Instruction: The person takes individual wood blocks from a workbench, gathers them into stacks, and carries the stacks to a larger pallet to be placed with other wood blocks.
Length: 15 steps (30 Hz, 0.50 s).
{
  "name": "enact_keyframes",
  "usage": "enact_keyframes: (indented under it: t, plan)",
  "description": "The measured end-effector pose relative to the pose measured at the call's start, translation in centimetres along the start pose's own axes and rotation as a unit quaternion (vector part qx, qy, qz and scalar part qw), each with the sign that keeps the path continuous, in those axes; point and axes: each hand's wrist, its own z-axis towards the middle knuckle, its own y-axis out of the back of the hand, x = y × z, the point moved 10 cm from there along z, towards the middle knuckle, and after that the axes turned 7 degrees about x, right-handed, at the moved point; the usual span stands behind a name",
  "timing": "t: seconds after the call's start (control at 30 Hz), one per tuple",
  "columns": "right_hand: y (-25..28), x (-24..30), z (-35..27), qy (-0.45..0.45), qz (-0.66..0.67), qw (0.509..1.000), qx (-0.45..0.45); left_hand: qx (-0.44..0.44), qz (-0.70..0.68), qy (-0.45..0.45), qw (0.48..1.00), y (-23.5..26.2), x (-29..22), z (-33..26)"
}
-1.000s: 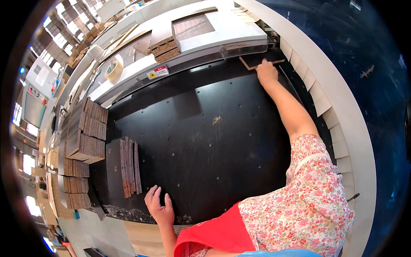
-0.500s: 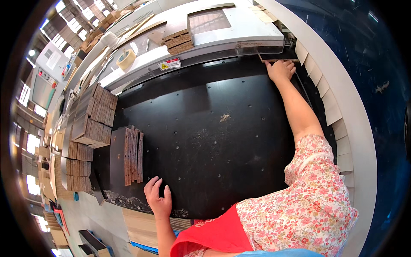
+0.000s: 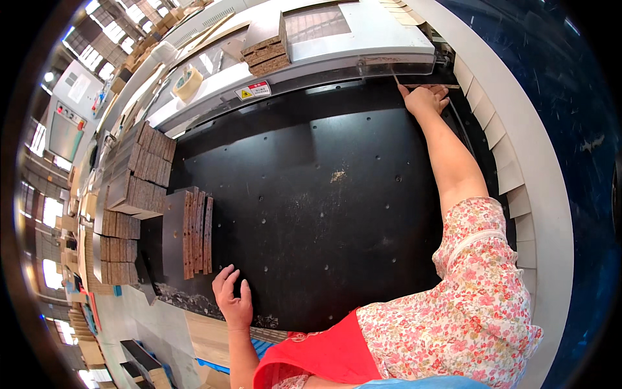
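Observation:
At the far right corner of the black machine table, my right hand grips a dark board by its near edge. Only thin brown edges of this board show; the rest is hidden by my fingers and the machine. My left hand hovers at or rests on the near left edge of the table, fingers apart and holding nothing; contact cannot be made out. Just beyond it stands a small group of dark particle boards with drilled brown edges facing right.
Tall stacks of dark-faced boards line the left side. Along the back runs a white machine housing bearing a few board pieces and a tape roll. A curved pale guard borders the right. A control panel stands far left.
The board under my right hand has turned or shifted slightly away, toward the machine, and less of it shows. My left hand has moved slightly left. The view has shifted a little.

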Motion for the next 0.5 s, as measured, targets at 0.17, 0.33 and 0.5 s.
enact_keyframes:
  t: [0.17, 0.33, 0.5]
  plan:
    - [0.7, 3.1, -1.4, 0.004, -0.051, 0.998, -0.022, -0.019, 0.021, -0.002, 1.0, 0.9, 0.5, -0.9]
    - [2.4, 1.4, -1.4, 0.015, -0.074, 0.994, -0.076, -0.034, 0.019, -0.01, 0.999, 1.5, -0.4, 0.7]
    - [1.3, 1.4, -1.6, 0.011, -0.065, 0.997, -0.037, -0.054, -0.01, 0.008, 0.998, 2.5, 0.7, -1.0]
